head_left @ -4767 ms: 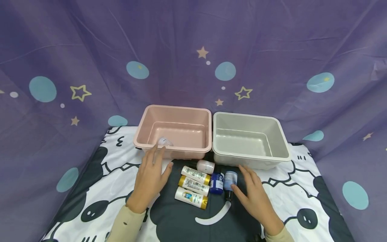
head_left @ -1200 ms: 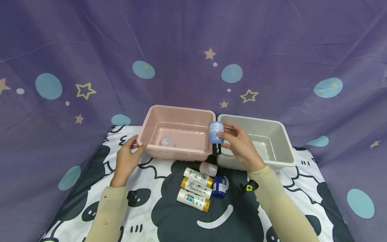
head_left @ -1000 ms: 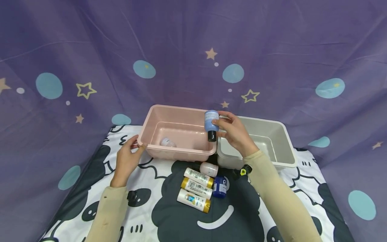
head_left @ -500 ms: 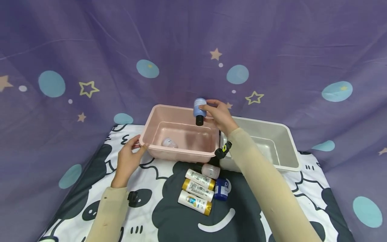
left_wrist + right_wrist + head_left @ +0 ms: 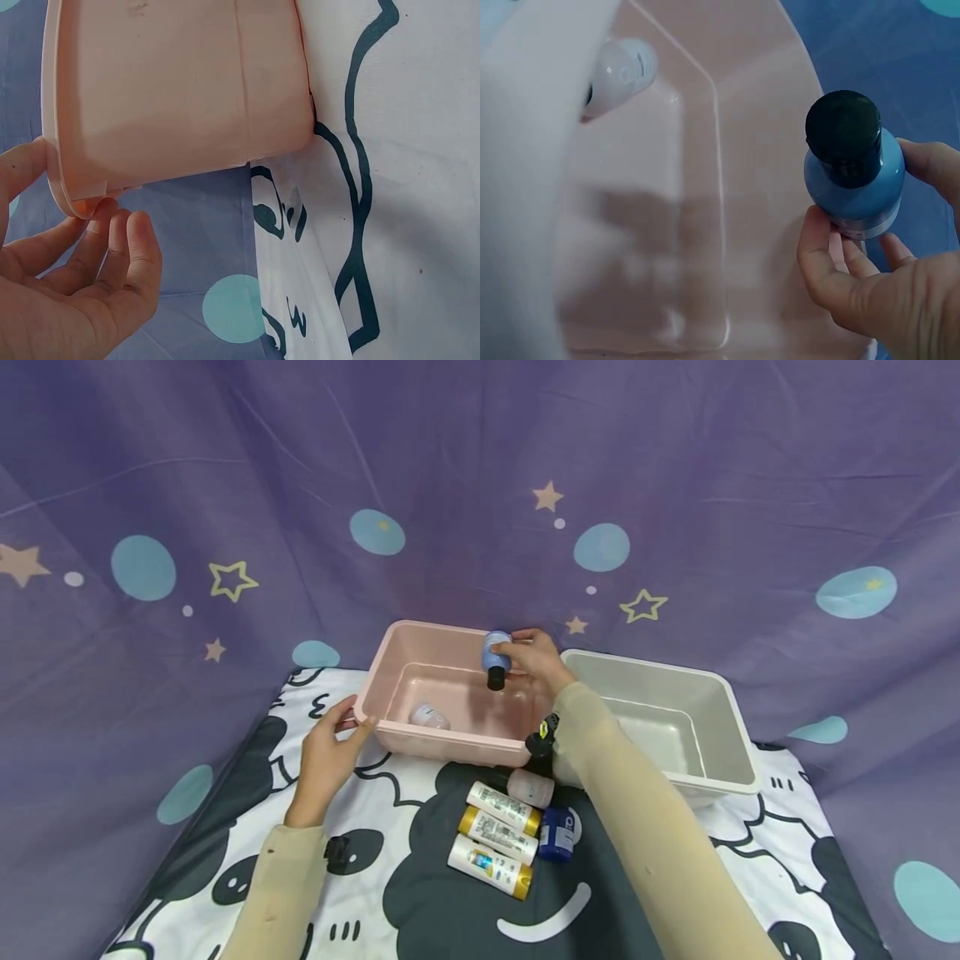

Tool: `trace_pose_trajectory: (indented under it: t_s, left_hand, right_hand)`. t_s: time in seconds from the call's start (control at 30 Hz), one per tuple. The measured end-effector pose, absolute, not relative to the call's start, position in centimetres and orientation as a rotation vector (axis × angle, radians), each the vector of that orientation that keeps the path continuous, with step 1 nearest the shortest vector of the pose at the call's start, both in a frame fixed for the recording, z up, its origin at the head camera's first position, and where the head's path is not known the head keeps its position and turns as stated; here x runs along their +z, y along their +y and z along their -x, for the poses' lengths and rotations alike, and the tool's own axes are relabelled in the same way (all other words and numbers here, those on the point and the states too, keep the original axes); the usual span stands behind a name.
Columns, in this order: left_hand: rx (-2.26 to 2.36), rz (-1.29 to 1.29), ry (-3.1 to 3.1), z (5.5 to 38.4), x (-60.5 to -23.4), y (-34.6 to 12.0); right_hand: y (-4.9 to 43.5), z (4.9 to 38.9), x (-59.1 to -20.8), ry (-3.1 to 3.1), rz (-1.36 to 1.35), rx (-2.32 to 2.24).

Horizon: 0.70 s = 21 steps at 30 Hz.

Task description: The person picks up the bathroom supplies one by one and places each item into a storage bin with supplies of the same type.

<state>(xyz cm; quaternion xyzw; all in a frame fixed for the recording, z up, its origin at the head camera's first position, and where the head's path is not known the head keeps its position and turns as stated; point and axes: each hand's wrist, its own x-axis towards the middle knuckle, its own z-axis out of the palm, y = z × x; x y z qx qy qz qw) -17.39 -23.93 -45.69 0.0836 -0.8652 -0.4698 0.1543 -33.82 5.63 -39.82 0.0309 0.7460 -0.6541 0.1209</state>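
My right hand grips a light blue bottle with a black cap, cap downward in the head view, over the right part of the pink bin. In the right wrist view, thumb and fingers curl round the bottle's body. With the left hand I pinch the bin's front left rim; the left wrist view has thumb and fingers on either side of that rim. A pale, clear-bodied bottle lies inside the bin near its front wall.
Right of the pink bin stands a grey-white bin. In front lie several white tubes with gold caps, a dark blue bottle and a pale pink bottle. A purple curtain hangs behind.
The right hand has taken the light blue bottle from the cloth, carried it up and left over the pink bin, and lowered it slightly. My left hand has moved onto the bin's rim.
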Motion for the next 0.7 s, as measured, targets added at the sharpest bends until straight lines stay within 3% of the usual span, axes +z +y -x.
trace_pose_trajectory:
  t_s: [0.7]
  left_hand:
    - [-1.343,-0.222,-2.474,17.61,-45.85,-24.19]
  right_hand:
    - [5.34,33.99,-40.12,2.143,-0.232,-1.951]
